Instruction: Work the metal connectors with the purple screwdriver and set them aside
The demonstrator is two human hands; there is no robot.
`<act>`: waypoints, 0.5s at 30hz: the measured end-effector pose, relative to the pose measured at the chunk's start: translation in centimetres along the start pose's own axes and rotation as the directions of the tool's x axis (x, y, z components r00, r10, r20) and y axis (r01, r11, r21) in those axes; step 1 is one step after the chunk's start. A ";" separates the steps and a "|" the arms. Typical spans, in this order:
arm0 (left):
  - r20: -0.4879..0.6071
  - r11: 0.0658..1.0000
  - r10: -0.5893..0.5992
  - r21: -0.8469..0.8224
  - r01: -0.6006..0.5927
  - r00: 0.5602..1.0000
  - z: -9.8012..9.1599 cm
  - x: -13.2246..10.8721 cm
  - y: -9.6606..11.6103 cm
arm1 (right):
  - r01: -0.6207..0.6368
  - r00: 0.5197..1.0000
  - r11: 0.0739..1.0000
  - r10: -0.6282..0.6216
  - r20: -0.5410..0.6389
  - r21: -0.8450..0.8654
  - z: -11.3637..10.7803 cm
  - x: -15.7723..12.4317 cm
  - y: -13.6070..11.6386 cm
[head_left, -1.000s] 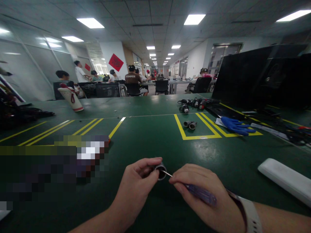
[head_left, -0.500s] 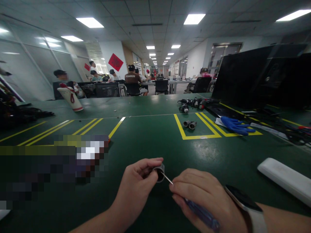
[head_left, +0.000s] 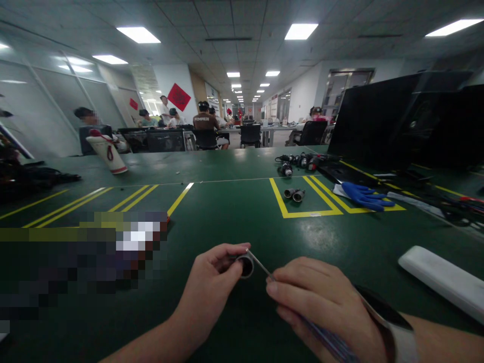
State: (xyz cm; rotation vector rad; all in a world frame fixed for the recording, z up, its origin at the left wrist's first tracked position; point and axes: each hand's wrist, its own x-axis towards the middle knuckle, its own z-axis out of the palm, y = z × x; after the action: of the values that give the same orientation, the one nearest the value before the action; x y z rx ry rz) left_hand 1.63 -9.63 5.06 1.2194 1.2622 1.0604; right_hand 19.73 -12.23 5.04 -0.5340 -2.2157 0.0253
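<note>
My left hand [head_left: 212, 285] pinches a short grey metal ring-shaped connector part [head_left: 248, 266] between thumb and fingers, its dark round opening turned toward me. In my right hand [head_left: 313, 297] is a screwdriver [head_left: 260, 263] with a thin shaft and a clear bluish handle, gripped with fingers closed. Its tip rests at the upper rim of the metal part, close to my left fingertips; whether it touches cannot be made out. Two similar metal parts [head_left: 294, 194] lie farther off inside a yellow-taped square.
A blue glove [head_left: 363, 195] lies at the right, near black monitors [head_left: 393, 116]. A white elongated case [head_left: 438, 277] sits at right. Cabled connectors [head_left: 298, 161] lie at the back. A cream cup-like container [head_left: 109, 153] stands far left, and a blurred-out object [head_left: 139, 242] lies nearer. People sit beyond the table.
The screwdriver tip has moved from inside the metal part's opening up to its upper rim. My right hand has shifted slightly right, and the part has turned a little in my left fingers.
</note>
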 end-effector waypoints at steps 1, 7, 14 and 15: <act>0.030 1.000 -0.003 -0.016 0.004 1.000 0.1 0.1 0.0 | -0.032 0.998 0.999 0.033 0.044 -0.020 0.1 0.1 0.2; 0.152 0.991 0.079 -0.120 -0.061 0.985 1.8 1.6 0.4 | -0.133 0.971 0.987 0.148 0.186 -0.091 1.1 1.0 2.5; 0.288 0.986 0.165 -0.069 -0.152 0.943 4.0 6.6 1.3 | -0.128 0.992 0.972 0.127 -0.019 -0.196 -0.4 0.3 8.9; 0.276 0.976 0.199 0.028 -0.215 0.940 4.1 7.7 1.3 | -0.172 0.985 0.954 0.160 -0.067 -0.247 -0.8 0.0 10.3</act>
State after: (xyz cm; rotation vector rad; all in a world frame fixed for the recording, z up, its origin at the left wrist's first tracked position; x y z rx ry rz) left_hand 6.28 -2.11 5.27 1.5123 0.9731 0.9698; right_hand 24.11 -2.97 3.57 -0.8521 -2.1354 -0.1814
